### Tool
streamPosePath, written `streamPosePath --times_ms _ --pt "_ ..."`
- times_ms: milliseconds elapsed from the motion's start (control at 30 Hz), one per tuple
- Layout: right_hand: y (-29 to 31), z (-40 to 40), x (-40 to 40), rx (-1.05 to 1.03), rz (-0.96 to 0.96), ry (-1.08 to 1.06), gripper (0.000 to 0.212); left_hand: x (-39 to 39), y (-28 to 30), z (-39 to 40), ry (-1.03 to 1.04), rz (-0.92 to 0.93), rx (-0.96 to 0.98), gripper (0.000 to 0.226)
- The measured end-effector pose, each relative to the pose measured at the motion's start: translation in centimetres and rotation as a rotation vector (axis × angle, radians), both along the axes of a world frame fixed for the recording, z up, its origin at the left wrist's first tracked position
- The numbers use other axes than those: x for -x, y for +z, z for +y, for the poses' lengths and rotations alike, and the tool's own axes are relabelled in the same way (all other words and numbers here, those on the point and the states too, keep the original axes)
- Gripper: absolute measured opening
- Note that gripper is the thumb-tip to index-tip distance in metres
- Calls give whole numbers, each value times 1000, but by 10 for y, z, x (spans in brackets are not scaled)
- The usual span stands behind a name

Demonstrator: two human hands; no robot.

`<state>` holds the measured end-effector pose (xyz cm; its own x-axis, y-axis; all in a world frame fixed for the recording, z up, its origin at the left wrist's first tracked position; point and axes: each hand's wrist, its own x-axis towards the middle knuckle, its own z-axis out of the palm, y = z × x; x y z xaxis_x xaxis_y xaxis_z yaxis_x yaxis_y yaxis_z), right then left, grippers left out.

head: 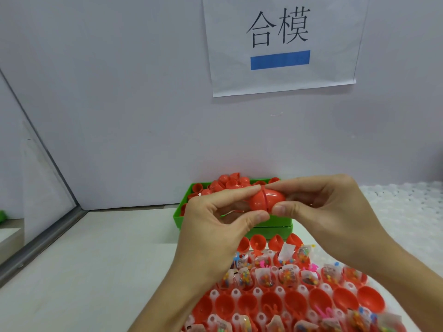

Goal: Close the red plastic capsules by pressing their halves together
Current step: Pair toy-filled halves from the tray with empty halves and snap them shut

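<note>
Tray of open halves (282,305) nearest | red capsule (266,200) between hands — left hand (215,221), right hand (328,207) pinch it

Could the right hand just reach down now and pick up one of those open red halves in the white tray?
Probably not yet. The right hand and the left hand both pinch the red capsule, so its fingers are busy. The open halves lie uncovered in the tray below, so the way looks free.
</note>
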<state>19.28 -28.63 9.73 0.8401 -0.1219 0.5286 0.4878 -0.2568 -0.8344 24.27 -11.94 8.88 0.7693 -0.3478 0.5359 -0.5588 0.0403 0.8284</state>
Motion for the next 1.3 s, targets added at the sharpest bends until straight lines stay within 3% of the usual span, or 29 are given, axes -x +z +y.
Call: streamPosePath --times_ms 267,633,733,867,933,1033,1100,1200,1300 --pt "2 4 2 -51 19 11 31 4 2 -4 36 -14 33 32" --pt "-2 10 2 79 73 10 46 4 -4 -4 175 -143 -79 31" --pt "-2 17 4 19 91 130 28 3 -4 -4 240 -217 -136 26" --pt "-11 17 -1 -121 131 104 25 2 -2 -2 241 -312 -233 28" --pt "-14 16 -3 -211 149 122 23 -1 -1 2 76 -185 -196 31" --pt "-15 16 -5 -379 148 240 27 -2 -1 3 -143 191 39 38" --pt "-14 15 -5 -386 127 293 35 1 -1 -2 -261 392 135 39" --pt "-14 14 -4 -306 99 297 34 5 -1 -7 -369 492 219 33" --pt "-16 14 -6 -279 79 257 34 7 -2 -8 -313 470 276 31"
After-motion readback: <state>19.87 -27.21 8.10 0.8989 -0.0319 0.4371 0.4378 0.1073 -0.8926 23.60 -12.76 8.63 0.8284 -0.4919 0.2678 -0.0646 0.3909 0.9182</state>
